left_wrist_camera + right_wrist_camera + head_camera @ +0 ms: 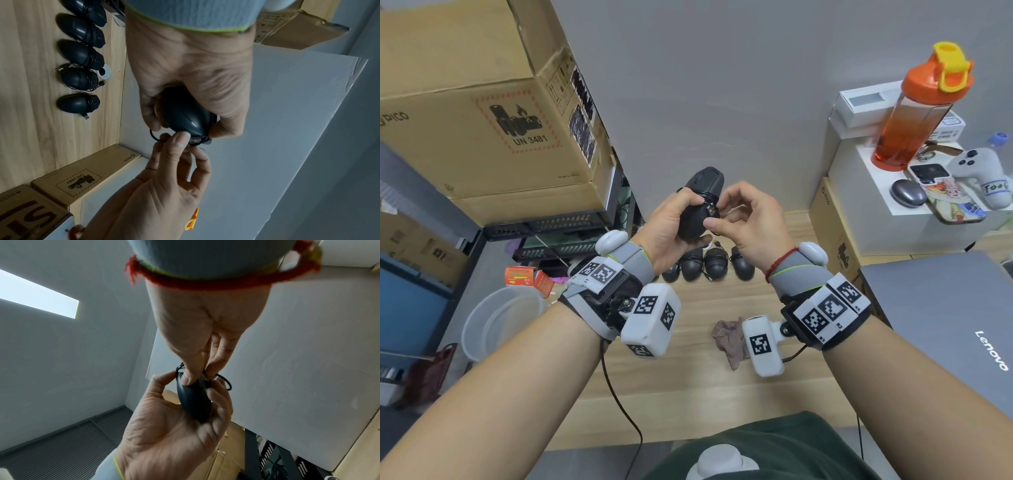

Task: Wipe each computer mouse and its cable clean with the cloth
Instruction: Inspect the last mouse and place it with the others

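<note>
My left hand (671, 222) grips a black mouse (700, 205) held up above the desk, its cable (702, 198) wound around the body. My right hand (736, 219) pinches the cable end by the USB plug (710, 209) against the mouse. In the left wrist view the mouse (185, 115) sits in my left palm and a cable loop (155, 136) sticks out by my right hand's fingertips (180, 138). In the right wrist view the same mouse (194, 402) shows, with a loop of cable (226, 382). A crumpled brownish cloth (729, 337) lies on the desk below my right wrist.
Several more black mice (705, 265) with wrapped cables lie in a row on the wooden desk (688, 394). A closed Lenovo laptop (955, 325) is at right, cardboard boxes (482, 113) at left, an orange bottle (917, 109) on white boxes at back right.
</note>
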The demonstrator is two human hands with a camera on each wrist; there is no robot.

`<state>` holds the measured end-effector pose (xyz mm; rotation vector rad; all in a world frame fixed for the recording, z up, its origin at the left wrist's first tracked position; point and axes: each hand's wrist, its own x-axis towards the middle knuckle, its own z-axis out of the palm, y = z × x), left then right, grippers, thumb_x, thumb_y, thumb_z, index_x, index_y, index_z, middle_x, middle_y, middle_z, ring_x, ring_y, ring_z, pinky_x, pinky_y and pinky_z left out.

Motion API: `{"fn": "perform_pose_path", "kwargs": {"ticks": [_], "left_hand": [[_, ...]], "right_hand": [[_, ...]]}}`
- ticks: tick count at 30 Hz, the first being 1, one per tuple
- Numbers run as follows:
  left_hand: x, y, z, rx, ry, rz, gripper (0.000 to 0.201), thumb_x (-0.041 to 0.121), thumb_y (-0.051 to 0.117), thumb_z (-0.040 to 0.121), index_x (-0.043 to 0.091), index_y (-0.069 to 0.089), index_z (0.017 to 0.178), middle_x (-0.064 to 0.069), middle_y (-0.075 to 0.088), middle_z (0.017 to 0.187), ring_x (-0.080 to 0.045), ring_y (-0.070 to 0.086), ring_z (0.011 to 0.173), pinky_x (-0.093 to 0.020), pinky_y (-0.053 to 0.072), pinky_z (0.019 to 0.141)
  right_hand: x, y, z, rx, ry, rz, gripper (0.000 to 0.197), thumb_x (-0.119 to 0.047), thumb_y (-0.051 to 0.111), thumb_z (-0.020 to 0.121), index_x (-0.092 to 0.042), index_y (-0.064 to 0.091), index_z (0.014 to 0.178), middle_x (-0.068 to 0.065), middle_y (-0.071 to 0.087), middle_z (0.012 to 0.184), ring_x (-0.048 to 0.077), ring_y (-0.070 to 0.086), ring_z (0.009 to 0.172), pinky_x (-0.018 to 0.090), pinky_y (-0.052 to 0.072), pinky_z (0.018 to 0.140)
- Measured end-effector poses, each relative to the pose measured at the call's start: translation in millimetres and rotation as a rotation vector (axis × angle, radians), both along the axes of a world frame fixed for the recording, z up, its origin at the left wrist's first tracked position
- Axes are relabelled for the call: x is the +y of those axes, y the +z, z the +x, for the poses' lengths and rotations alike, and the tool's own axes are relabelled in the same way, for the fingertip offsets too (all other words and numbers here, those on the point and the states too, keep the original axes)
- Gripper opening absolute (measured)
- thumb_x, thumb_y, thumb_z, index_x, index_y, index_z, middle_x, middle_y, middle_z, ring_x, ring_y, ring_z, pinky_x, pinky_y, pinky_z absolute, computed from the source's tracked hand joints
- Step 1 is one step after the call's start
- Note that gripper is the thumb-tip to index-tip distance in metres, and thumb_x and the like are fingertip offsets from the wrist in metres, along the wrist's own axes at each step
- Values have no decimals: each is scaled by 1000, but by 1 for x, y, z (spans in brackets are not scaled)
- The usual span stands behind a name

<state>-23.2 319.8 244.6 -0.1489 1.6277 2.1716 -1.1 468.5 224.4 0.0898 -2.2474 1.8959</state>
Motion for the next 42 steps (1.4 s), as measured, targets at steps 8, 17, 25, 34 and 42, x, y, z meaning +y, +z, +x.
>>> {"fn": "perform_pose_path", "kwargs": {"ticks": [8,17,25,34,42], "left_hand": [[-5,3,-2,-42,-64,8,38,27,61,77,18,57,113,-4,59,107,-17,57,87,-33,53,70],[-4,4,-1,-71,-103,86,30,14,52,76,10,56,105,-9,52,100,-16,53,76,-28,46,62],[-3,5,1,-22,-121,3,15,18,48,96,16,61,91,3,58,74,-9,51,62,-24,34,51],[-2,-7,-1,12,-47,-26,24,28,55,104,8,60,118,-1,65,87,-10,59,68,-23,48,54],[-5,-17,-4,113,-34,-233,39,35,59,101,8,51,128,2,62,96,-4,62,69,-24,49,57]], "right_hand": [[0,3,0,78,-11,48,34,-5,85,69,-25,58,70,4,60,79,12,60,61,25,52,64],[-1,7,2,149,-9,74,28,-5,85,70,-20,61,73,2,61,82,8,64,63,20,53,63],[-3,10,1,59,-25,68,27,-14,82,76,-30,63,87,-5,61,78,18,59,61,30,56,68],[0,6,-2,-21,-30,101,26,-22,84,72,-29,59,80,-6,67,78,12,65,60,35,58,72],[1,-1,-7,-92,-66,33,21,-22,85,73,-26,65,77,-4,69,74,13,64,68,41,59,79]]}}
